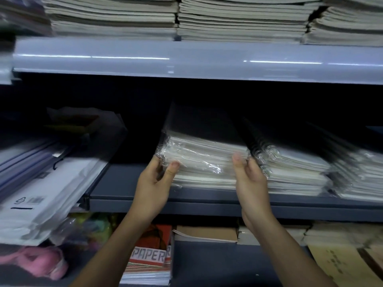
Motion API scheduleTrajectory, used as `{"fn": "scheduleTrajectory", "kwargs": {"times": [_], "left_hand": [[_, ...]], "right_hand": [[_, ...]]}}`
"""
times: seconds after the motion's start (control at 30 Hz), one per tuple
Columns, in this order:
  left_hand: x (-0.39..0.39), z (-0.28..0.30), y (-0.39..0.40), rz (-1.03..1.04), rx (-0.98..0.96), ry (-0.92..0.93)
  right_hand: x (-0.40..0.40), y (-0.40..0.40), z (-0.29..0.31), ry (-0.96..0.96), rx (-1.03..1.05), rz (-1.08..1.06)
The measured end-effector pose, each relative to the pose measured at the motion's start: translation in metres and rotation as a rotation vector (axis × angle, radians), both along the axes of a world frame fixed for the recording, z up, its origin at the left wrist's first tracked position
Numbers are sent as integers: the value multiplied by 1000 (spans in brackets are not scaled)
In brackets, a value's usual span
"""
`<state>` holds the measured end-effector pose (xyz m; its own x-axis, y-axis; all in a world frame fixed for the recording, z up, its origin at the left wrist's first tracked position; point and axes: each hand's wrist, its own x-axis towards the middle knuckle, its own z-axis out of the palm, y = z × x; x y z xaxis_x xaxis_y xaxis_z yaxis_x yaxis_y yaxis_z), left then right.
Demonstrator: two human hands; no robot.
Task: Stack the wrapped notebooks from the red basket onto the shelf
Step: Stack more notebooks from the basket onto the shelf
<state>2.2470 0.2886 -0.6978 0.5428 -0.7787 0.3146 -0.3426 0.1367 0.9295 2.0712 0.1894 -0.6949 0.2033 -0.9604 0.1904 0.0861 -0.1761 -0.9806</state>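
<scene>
Fingertips of your left hand (154, 184) are curling around the near left corner of the wrapped notebooks (204, 160), thumb pressing the crinkled plastic on the front edge, the other fingers tucked behind the corner and mostly hidden. Your right hand (251, 183) is gripping the near right corner of the same pile, thumb raised against the front face; its other fingers are slipping into the gap beside the spiral-bound stack (290, 166) at 3 o'clock, and you cannot see them fully.

You are holding the pile on the grey shelf (124, 183), near its front lip. The top notebooks are tilting up toward 12 o'clock, their dark covers fading into the shadowed recess, so the far edge is hard to make out. The long axis is running from you into the shelf, page edges facing you.

Nearer to you, at 6 o'clock, a lower level is holding a red pad marked PAPER (150, 257) and brown-covered books (207, 233), both partly cut off by your forearms. At 9 o'clock, white packets (47, 195) are lying blurred and sloping. At 3 o'clock, beyond the spiral stack, more wrapped piles (360, 177) are running out of view. Farthest, at 12 o'clock, the upper shelf (196, 61) is carrying pale stacked books (207, 17), cropped at the top.
</scene>
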Motion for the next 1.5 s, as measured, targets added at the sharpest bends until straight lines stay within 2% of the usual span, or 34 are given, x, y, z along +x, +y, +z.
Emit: {"fn": "scheduleTrajectory", "kwargs": {"times": [0.17,0.4,0.63,0.67,0.73,0.8,0.83,0.93,1.03,1.1,1.3,1.5], "left_hand": [[12,-11,2,-25,137,-78],[6,-10,-2,0,88,-44],[1,-7,2,12,98,-34],[-5,-7,7,37,85,-12],[-23,-6,20,225,56,-30],[-52,-4,36,425,-16,-152],[-68,-3,42,441,-86,-216],[-114,1,34,242,-189,-307],[-151,7,5,14,-125,-287],[-167,5,-20,-67,-75,-287],[-183,-24,-67,8,35,-229],[-183,-18,-81,-74,-8,-157]], "right_hand": [[-13,6,-20,281,-98,64],[-5,-1,-28,314,-183,-130],[-7,0,-22,408,-120,-84],[-11,8,-17,426,-123,-48],[-28,28,-10,461,-151,14],[-56,51,-3,454,-195,-33],[-72,57,0,420,-258,-107],[-120,43,8,304,-337,-333],[-154,4,8,192,-161,-341],[-164,-15,9,184,-88,-322],[-159,-36,1,247,-113,-399],[-149,-54,3,220,-134,-414]]}}
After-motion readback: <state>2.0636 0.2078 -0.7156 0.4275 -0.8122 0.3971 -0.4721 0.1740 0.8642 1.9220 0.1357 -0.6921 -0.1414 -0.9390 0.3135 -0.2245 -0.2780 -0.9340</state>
